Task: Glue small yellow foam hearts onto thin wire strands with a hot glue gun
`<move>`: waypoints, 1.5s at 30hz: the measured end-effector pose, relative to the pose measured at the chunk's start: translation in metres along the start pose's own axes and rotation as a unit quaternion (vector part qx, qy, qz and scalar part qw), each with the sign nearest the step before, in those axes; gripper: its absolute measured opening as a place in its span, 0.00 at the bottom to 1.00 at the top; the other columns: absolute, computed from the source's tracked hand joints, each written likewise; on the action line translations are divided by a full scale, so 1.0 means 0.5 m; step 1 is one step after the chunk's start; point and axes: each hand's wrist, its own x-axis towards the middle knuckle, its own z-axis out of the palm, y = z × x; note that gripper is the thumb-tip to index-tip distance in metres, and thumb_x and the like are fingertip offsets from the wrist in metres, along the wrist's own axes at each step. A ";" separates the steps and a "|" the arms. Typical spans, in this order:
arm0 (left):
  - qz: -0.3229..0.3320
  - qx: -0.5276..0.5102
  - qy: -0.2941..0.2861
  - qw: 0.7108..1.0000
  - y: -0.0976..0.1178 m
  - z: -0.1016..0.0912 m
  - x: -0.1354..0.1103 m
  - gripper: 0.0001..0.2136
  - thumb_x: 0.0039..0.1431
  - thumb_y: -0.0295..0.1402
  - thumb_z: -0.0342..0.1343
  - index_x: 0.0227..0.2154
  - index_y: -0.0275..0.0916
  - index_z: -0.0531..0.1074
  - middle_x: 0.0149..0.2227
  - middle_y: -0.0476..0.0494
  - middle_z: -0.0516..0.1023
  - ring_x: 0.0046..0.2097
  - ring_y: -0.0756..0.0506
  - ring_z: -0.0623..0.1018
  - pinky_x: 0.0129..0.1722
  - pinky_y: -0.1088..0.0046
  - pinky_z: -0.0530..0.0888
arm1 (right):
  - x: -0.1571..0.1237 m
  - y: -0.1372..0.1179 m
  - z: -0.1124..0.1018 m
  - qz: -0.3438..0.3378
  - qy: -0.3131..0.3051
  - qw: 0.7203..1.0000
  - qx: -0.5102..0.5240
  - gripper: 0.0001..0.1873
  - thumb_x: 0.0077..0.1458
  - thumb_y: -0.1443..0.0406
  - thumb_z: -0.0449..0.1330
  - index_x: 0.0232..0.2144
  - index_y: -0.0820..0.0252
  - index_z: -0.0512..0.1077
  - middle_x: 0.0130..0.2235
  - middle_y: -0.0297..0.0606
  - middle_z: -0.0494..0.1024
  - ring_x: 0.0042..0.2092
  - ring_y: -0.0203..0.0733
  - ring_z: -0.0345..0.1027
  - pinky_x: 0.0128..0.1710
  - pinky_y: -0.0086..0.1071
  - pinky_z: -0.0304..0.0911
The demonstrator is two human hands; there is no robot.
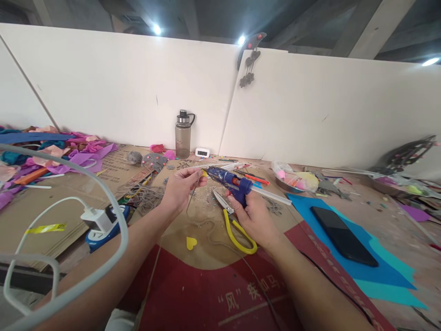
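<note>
My right hand is wrapped round the handle of a blue glue gun, whose nozzle points left. A clear glue stick sticks out of its back end. My left hand pinches a small yellow piece right at the nozzle, with a grey cord hanging from the fingers. What shape that piece has is mostly hidden. Below the glue gun lie scissors with yellow handles, blades partly open. A yellow heart cutout rests flat on the cardboard between my forearms.
At the back stand a water bottle and a small white clock. On the right a black phone lies on blue felt sheets. A power strip and white cable are at left, near coloured scraps.
</note>
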 end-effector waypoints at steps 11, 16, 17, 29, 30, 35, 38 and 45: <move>0.001 -0.006 -0.001 1.000 0.005 0.001 -0.001 0.11 0.39 0.35 0.70 0.24 0.34 0.77 0.24 0.47 0.77 0.27 0.53 0.75 0.32 0.76 0.73 | 0.000 -0.002 -0.002 0.010 0.004 1.000 0.004 0.18 0.61 0.54 0.49 0.45 0.59 0.68 0.44 0.49 0.77 0.46 0.53 0.71 0.47 0.49 0.65; 0.001 -0.004 0.008 1.000 0.006 0.000 -0.001 0.11 0.39 0.35 0.70 0.24 0.34 0.77 0.24 0.47 0.77 0.27 0.52 0.75 0.32 0.76 0.73 | 0.001 -0.002 -0.001 0.012 0.002 1.000 0.004 0.19 0.61 0.54 0.49 0.46 0.60 0.68 0.44 0.50 0.77 0.46 0.54 0.71 0.47 0.49 0.65; 0.002 -0.003 0.009 1.000 0.006 0.000 -0.001 0.11 0.39 0.35 0.70 0.24 0.33 0.77 0.24 0.47 0.77 0.27 0.53 0.75 0.32 0.76 0.73 | 0.001 -0.001 0.000 0.012 0.003 1.000 0.003 0.19 0.61 0.54 0.49 0.46 0.60 0.68 0.44 0.50 0.77 0.46 0.54 0.71 0.47 0.49 0.65; 0.001 -0.006 0.005 1.000 0.007 0.004 -0.003 0.11 0.39 0.35 0.70 0.23 0.34 0.77 0.24 0.47 0.76 0.26 0.53 0.75 0.31 0.76 0.73 | 0.000 -0.004 -0.002 0.002 0.008 1.000 0.004 0.17 0.61 0.54 0.50 0.44 0.59 0.68 0.44 0.49 0.77 0.46 0.53 0.71 0.48 0.49 0.66; 0.000 -0.008 0.007 1.000 0.007 0.004 -0.002 0.11 0.39 0.35 0.70 0.23 0.34 0.77 0.24 0.47 0.76 0.26 0.53 0.75 0.31 0.76 0.73 | 0.000 -0.004 -0.003 0.001 0.010 1.000 0.005 0.17 0.61 0.54 0.50 0.44 0.58 0.68 0.44 0.49 0.77 0.46 0.53 0.71 0.47 0.49 0.66; 0.002 -0.006 0.009 1.000 0.009 0.001 0.000 0.11 0.39 0.35 0.70 0.24 0.33 0.77 0.24 0.47 0.77 0.26 0.53 0.75 0.31 0.76 0.73 | -0.001 -0.004 -0.003 -0.001 0.010 1.000 -0.001 0.18 0.61 0.54 0.50 0.44 0.60 0.68 0.44 0.50 0.77 0.45 0.53 0.71 0.47 0.49 0.66; 0.010 -0.006 0.010 1.000 0.011 -0.001 0.000 0.11 0.40 0.35 0.70 0.23 0.33 0.77 0.24 0.46 0.77 0.27 0.52 0.75 0.32 0.75 0.73 | -0.001 -0.004 -0.003 0.000 0.008 1.000 0.000 0.17 0.61 0.54 0.50 0.43 0.58 0.68 0.44 0.49 0.77 0.45 0.53 0.71 0.47 0.49 0.66; 0.007 -0.010 0.010 1.000 0.011 0.000 0.000 0.11 0.39 0.35 0.70 0.23 0.33 0.76 0.24 0.47 0.76 0.27 0.53 0.75 0.32 0.75 0.73 | 0.000 -0.005 -0.003 0.002 0.007 1.000 0.003 0.17 0.61 0.54 0.49 0.44 0.59 0.68 0.45 0.50 0.77 0.46 0.53 0.71 0.48 0.49 0.66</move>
